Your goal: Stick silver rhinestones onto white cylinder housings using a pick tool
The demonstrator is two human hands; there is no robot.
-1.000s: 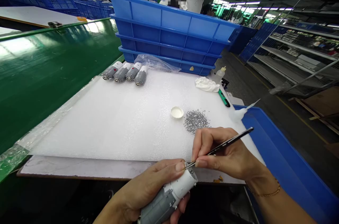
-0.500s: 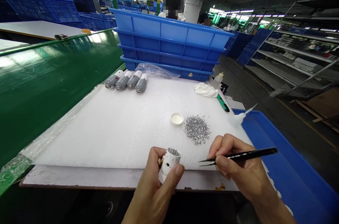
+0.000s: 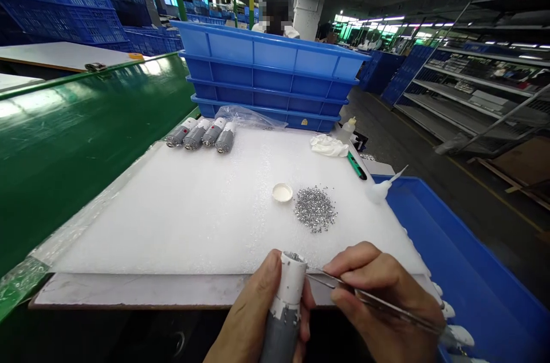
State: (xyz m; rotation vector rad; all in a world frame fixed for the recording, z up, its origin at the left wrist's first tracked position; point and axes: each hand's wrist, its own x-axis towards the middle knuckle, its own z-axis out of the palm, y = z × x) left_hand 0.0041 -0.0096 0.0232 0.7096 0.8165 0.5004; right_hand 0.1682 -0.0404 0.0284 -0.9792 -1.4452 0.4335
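My left hand point(image 3: 253, 300) is wrapped round a white and grey cylinder point(image 3: 293, 283), held tilted with its open white end up at the table's front edge. Small studs dot its side. In my right hand point(image 3: 382, 288) is a pair of tweezers point(image 3: 365, 296), pinched between thumb and fingers. The tweezer tips reach the right side of the cylinder's white part; whether they hold a tiny piece I cannot make out. Beyond the hands lies a pile of small shiny metal pieces point(image 3: 315, 209), with a small round white dish point(image 3: 282, 193) on its left.
Several similar cylinders point(image 3: 201, 135) lie at the back left by a plastic bag point(image 3: 249, 117). Stacked blue crates point(image 3: 270, 71) stand behind. On the right are a white cloth point(image 3: 330, 146), a green cutter point(image 3: 356, 165), a dropper bottle point(image 3: 381, 190) and a blue bin point(image 3: 464, 254).
My left hand has raised and turned the cylinder, so its grey body now shows. My right hand has brought the tweezers left and down, up to the cylinder's side.
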